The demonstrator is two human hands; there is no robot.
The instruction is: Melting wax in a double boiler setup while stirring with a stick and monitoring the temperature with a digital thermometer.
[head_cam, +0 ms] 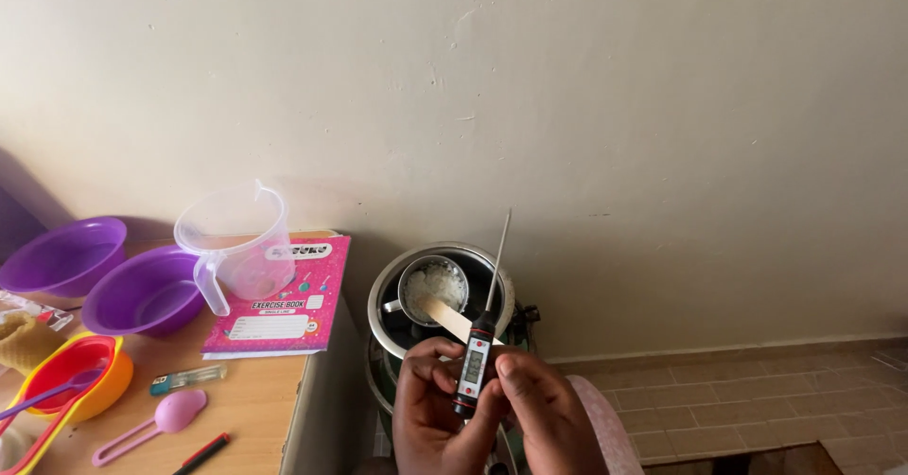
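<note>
Both my hands hold a black digital probe thermometer point(475, 361) upright at the bottom centre, its thin metal probe pointing up. My left hand point(430, 413) grips its lower body from the left. My right hand point(549, 418) pinches it from the right beside the small display. Just behind the thermometer a small metal cup point(433, 286) with white flaky stuff sits inside a larger metal pot point(388, 290) on a burner. A flat wooden stick point(449, 316) leans out of the cup toward me.
A wooden table point(251, 404) at left carries two purple bowls point(142, 290), a clear measuring jug point(236, 243), a pink exercise book point(284, 300), nested coloured measuring cups point(71, 376), a pink spoon point(156, 423), a lighter point(189, 378) and a pencil point(200, 452). Tiled floor lies at right.
</note>
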